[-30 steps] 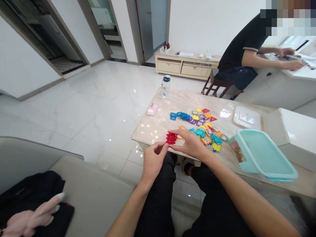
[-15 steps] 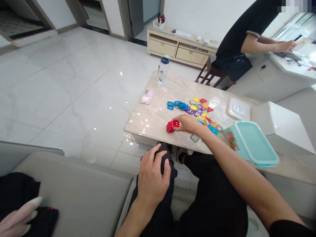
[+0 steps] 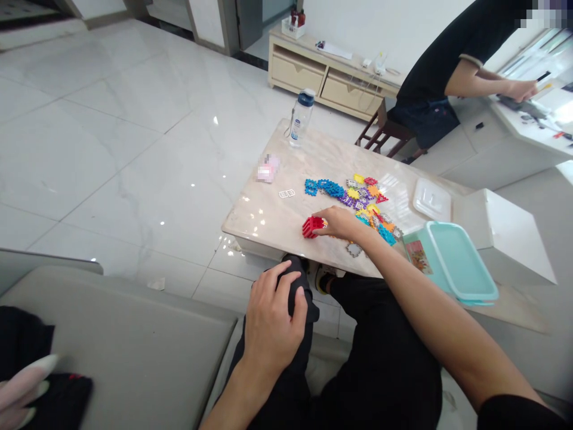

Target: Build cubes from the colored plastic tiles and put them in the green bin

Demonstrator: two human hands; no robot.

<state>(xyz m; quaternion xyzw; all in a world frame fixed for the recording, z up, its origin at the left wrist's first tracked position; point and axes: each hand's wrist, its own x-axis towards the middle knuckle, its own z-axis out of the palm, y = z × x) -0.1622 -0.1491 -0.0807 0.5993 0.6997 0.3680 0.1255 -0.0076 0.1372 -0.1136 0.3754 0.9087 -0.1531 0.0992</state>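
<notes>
Since a second ago, the left hand [image 3: 275,313] has left the red block [image 3: 312,227] and dropped to the left knee [image 3: 293,272]; the right hand [image 3: 341,223] now has the block alone, lower and close to the near edge of the counter [image 3: 275,221]. Its fingers are clasped about the block's right side; whether the underside touches the counter cannot be told; the left fingers are released, slightly spread and bent over the dark trouser leg.

Behind and beside the right hand lie loose notched pieces, blue ones [image 3: 331,189] on the left, purple, yellow, orange and turquoise ones further right; a grey piece [image 3: 354,249] lies near the edge; a white piece [image 3: 287,193] lies apart, near a pink packet [image 3: 267,170].

At the right stands a turquoise tub [image 3: 474,263] with a picture label [image 3: 418,257]; its contents cannot be made out; behind it are a see-through plastic container [image 3: 432,199], perhaps a lid, and a white box [image 3: 513,236]. A clear bottle [image 3: 299,122] with a blue cap stands at the far left corner; on the low cabinet [image 3: 298,70], a white basket [image 3: 292,28] holds brown bottles [image 3: 301,17].
</notes>
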